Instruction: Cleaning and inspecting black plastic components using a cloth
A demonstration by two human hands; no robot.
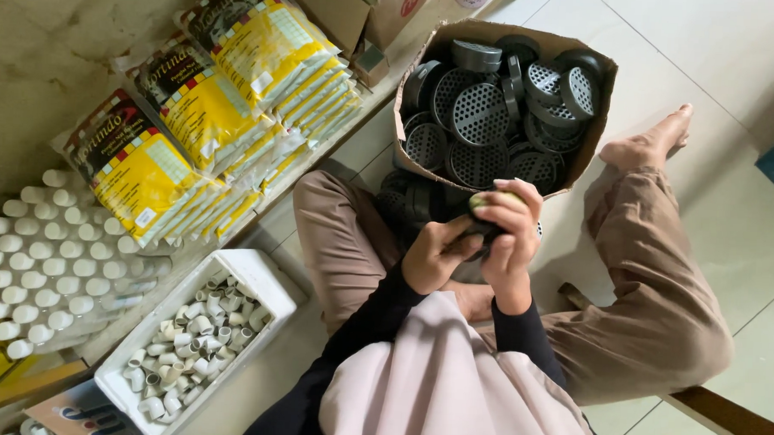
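Note:
I sit on the floor with both hands raised together above my lap. My right hand (pixel 511 226) wraps over a dark round perforated cap (pixel 487 214) with a yellowish part at its top. My left hand (pixel 435 252) presses against the same cap from the left and below. Just beyond my hands stands an open cardboard box (pixel 596 113) full of the same dark perforated round caps (pixel 481 114). A few more dark caps (pixel 409 201) lie on the floor between my knees.
A white rectangular tub (pixel 261 273) of short white pipe fittings stands at my left. Stacked yellow-and-black packets (pixel 206 108) and rows of white bottle tops (pixel 38 257) line the wall side. My bare foot (pixel 647 141) rests by the box on the tiled floor.

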